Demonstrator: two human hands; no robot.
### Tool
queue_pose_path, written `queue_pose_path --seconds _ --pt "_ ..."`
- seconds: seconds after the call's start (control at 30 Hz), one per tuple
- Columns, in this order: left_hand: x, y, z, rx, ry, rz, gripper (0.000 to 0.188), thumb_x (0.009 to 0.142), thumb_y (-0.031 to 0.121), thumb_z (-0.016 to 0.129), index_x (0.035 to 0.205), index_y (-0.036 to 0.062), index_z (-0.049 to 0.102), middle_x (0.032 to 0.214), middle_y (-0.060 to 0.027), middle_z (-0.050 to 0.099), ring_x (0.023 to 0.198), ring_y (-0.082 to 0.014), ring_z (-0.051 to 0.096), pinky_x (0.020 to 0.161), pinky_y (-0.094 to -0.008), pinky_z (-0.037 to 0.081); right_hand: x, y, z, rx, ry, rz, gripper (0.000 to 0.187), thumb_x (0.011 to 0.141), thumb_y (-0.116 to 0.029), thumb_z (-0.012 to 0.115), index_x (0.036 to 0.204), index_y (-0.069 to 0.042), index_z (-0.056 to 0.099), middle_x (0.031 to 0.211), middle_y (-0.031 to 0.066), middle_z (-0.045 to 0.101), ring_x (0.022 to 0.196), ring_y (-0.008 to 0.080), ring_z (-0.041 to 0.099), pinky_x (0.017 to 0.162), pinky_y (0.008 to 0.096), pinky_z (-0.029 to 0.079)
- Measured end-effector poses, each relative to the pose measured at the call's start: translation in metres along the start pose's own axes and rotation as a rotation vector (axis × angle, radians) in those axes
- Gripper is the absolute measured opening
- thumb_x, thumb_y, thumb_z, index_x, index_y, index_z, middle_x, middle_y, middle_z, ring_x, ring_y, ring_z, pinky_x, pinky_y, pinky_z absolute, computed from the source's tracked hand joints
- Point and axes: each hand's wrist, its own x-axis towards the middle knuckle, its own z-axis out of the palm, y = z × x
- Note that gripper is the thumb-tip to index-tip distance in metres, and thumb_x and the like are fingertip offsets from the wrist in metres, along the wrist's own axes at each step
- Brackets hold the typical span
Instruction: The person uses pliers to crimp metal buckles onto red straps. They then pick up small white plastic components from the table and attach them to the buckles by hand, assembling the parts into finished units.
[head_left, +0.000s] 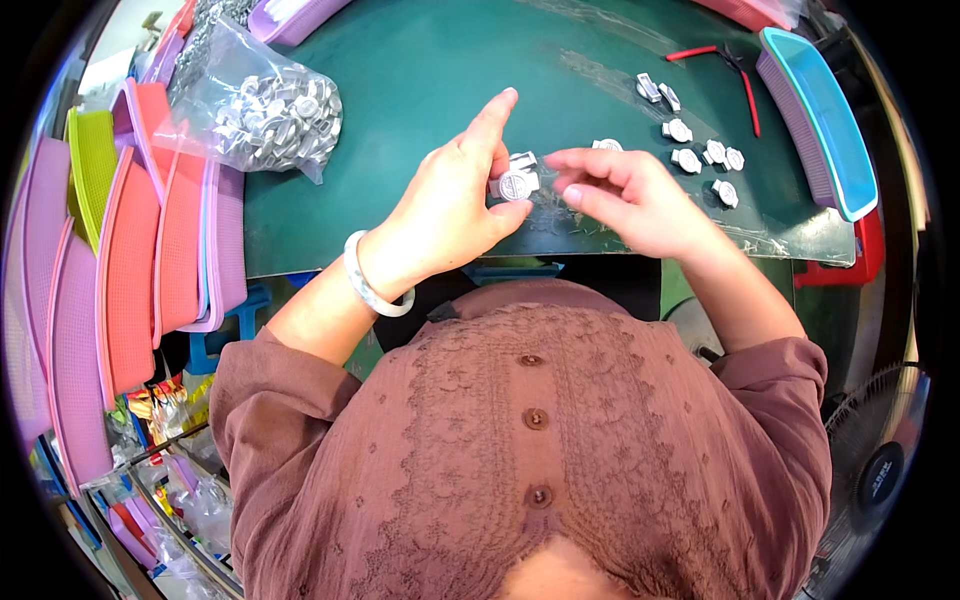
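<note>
A small silver metal piece [516, 185] with a round, patterned face and side tabs sits between the thumb and bent fingers of my left hand [445, 195]. The index finger of that hand points away over the table. Close by on the right, my right hand [640, 198] is curled, its thumb and fingers drawn together beside the piece; whatever lies between them is too small to make out. Just beyond its knuckles rests another silver piece [606, 145]. More loose silver pieces [686, 160] lie farther right on the green table.
A clear bag of silver pieces [280, 115] stands at the left of the green table [420, 60]. Red-handled pliers [735, 75] lie at the far right, near a blue and purple basket [825, 120]. Stacked plastic baskets [130, 270] crowd the left side; a fan [880, 470] stands at lower right.
</note>
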Motion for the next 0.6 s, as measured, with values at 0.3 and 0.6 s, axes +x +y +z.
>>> queue_pose_path --seconds 0.3,0.6 --pt "0.002 0.001 0.004 -0.006 -0.021 0.020 0.077 0.062 0.002 0.071 0.130 0.0050 0.034 0.074 -0.0046 0.051 0.063 -0.0124 0.049 0.057 -0.0239 0.044 0.003 0.005 0.018 0.332 0.032 0.079 0.029 0.084 -0.008 0.054 0.111 0.003 0.054 0.082 0.0038 0.060 0.070 0.0082 0.053 0.065 0.0218 0.045" --pt "-0.001 0.000 0.017 -0.830 -0.094 -0.308 0.050 0.077 0.004 0.064 0.122 -0.0017 0.042 0.079 -0.0023 0.054 0.065 -0.0090 0.052 0.062 -0.0211 0.045 0.019 0.009 0.014 0.382 0.102 0.121 0.017 0.083 -0.008 0.053 0.095 0.001 0.059 0.075 0.0020 0.059 0.060 0.0060 0.050 0.055 0.0192 0.041"
